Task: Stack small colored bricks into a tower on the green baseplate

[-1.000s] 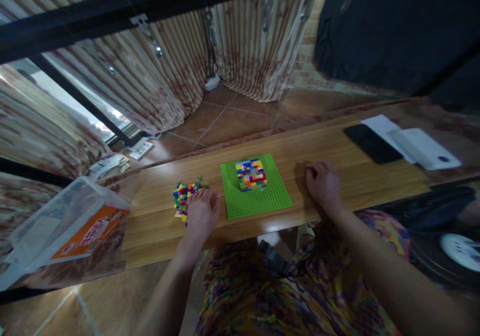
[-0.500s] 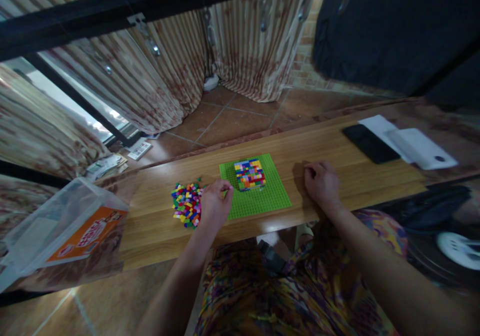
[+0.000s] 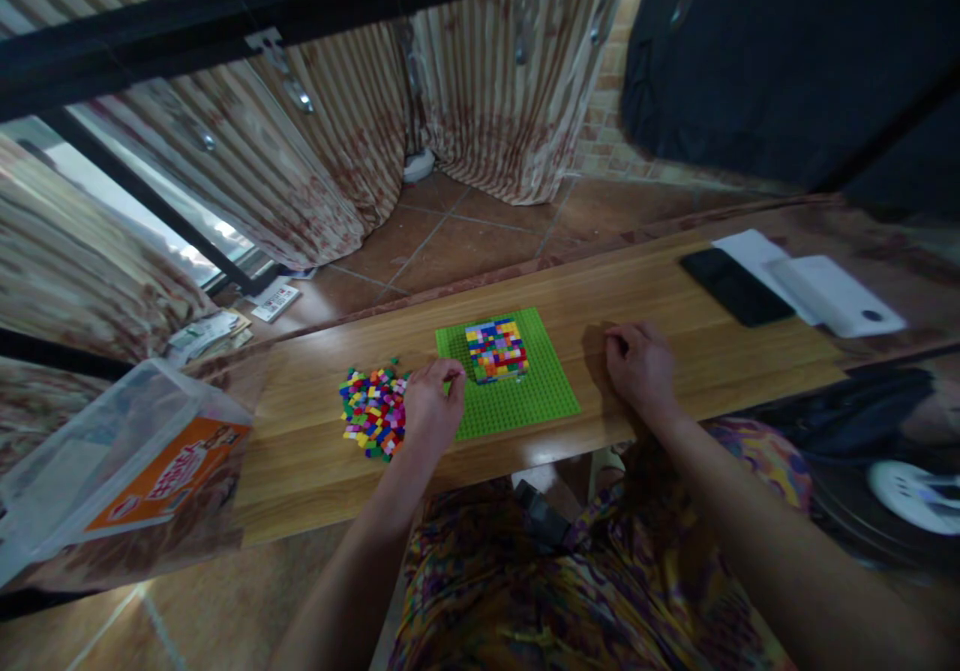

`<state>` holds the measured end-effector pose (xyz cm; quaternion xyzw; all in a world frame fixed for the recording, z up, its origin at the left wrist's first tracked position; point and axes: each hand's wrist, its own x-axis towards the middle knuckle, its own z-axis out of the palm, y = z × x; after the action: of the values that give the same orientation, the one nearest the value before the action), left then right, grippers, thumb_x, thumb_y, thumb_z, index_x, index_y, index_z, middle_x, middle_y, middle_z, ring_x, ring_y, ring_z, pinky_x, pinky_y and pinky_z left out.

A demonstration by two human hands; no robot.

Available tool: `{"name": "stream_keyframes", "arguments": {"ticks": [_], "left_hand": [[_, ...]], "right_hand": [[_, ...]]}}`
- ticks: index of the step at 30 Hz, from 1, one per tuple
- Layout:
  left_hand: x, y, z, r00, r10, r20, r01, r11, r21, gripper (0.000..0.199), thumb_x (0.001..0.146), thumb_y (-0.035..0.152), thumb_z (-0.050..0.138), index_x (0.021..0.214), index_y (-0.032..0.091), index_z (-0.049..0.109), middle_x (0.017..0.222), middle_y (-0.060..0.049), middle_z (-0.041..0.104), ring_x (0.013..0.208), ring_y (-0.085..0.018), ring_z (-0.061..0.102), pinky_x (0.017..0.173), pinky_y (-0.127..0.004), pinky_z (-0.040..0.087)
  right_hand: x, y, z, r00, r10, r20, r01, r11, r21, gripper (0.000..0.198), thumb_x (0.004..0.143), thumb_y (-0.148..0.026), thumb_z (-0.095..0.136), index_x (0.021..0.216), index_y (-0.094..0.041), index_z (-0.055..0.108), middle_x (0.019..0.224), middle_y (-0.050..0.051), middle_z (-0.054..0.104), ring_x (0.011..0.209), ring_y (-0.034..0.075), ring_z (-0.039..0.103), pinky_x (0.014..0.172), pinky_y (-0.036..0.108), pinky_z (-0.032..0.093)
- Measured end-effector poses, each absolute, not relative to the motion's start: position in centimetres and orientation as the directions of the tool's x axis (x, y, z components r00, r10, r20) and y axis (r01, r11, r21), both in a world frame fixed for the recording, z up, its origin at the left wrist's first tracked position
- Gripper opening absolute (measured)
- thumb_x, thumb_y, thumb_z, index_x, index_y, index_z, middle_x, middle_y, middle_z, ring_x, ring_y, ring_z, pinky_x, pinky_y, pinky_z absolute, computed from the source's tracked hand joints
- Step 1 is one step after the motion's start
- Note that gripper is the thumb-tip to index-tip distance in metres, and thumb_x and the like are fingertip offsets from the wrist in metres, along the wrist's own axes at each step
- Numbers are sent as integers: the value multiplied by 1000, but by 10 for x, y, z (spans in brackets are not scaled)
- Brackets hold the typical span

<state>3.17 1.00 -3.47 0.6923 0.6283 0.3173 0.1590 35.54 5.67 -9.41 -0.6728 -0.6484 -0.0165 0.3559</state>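
Head view: the left hand (image 3: pixel 433 401) is between the loose brick pile (image 3: pixel 371 413) and the green baseplate (image 3: pixel 551 393), its fingertips at the plate's left edge; thumb and forefinger are drawn narrow, though whether a brick sits between them cannot be told. The right hand (image 3: pixel 642 367) rests loosely curled on the wooden table (image 3: pixel 315 496), to the right of the plate; its palm is hidden, so whether it holds anything cannot be told either. The multicoloured brick build (image 3: pixel 497 349) stands on the baseplate, towards its far side; the pile lies on the table to the left.

The step in hand seems to be carrying a brick across to the build; the next move would call for lining it up over the studs and pressing it down squarely, without knocking neighbouring bricks.

Against the picture from one second ago, the left hand has left the pile and moved right to the plate's edge, baring more of the bricks; the right hand and the build look unchanged.
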Motion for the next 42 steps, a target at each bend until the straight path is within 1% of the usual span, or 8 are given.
{"name": "stream_keyframes", "arguments": {"ticks": [5, 12, 18, 23, 30, 35, 38, 42], "left_hand": [[33, 12, -37, 21, 972, 233, 777, -163, 608, 12, 91, 17, 57, 86, 22, 67, 86, -3, 75, 85, -19, 70, 80, -32, 52], [32, 15, -47, 41, 975, 217, 833, -154, 532, 13, 88, 12, 59, 85, 21, 67, 83, -4, 75, 83, -21, 69, 80, -34, 51], [33, 14, -48, 48, 978, 205, 859, -145, 490, 13, 88, 12, 58, 87, 21, 68, 86, -5, 75, 85, -23, 69, 83, -37, 50], [35, 15, -47, 54, 977, 207, 872, -147, 468, 14, 88, 12, 58, 86, 22, 68, 84, -4, 75, 85, -23, 69, 84, -37, 50], [34, 16, -47, 45, 978, 205, 867, -140, 478, 14, 88, 12, 58, 85, 22, 68, 85, -5, 76, 86, -24, 69, 84, -38, 50], [31, 15, -39, 21, 974, 226, 814, -148, 562, 12, 89, 16, 58, 85, 22, 67, 85, -4, 75, 85, -21, 70, 81, -34, 51], [33, 14, -29, 34, 971, 236, 781, -173, 600, 12, 91, 17, 58, 88, 23, 68, 87, -2, 76, 88, -20, 71, 84, -34, 52], [40, 13, -20, 71, 971, 230, 790, -195, 581, 11, 91, 17, 60, 88, 24, 69, 88, -2, 77, 89, -21, 71, 89, -36, 51]], "right_hand": [[355, 57, -93, 158, 865, 475, 885, 89, -456, 27, 92, -26, 48, 91, -17, 73, 91, 14, 68, 91, 27, 59, 85, 40, 46], [356, 57, -95, 161, 859, 485, 881, 97, -464, 26, 92, -25, 49, 91, -18, 74, 92, 14, 69, 91, 27, 59, 85, 41, 47], [356, 57, -95, 153, 854, 497, 884, 107, -454, 26, 92, -27, 49, 90, -19, 74, 90, 12, 69, 89, 26, 60, 84, 40, 48], [356, 57, -96, 160, 855, 493, 887, 95, -453, 25, 92, -27, 49, 91, -19, 73, 92, 12, 68, 90, 26, 60, 83, 39, 48], [356, 57, -95, 160, 859, 487, 886, 92, -454, 25, 92, -26, 50, 90, -19, 73, 90, 12, 68, 91, 26, 60, 84, 40, 48], [355, 57, -94, 166, 862, 478, 885, 83, -458, 27, 93, -27, 49, 90, -18, 74, 91, 13, 69, 90, 26, 61, 84, 41, 48], [355, 57, -94, 166, 857, 487, 883, 91, -461, 26, 92, -26, 49, 91, -18, 74, 92, 13, 69, 90, 27, 60, 84, 41, 48], [355, 57, -94, 171, 860, 482, 878, 89, -470, 26, 91, -25, 49, 91, -18, 74, 91, 14, 68, 91, 27, 60, 84, 41, 47]]}}
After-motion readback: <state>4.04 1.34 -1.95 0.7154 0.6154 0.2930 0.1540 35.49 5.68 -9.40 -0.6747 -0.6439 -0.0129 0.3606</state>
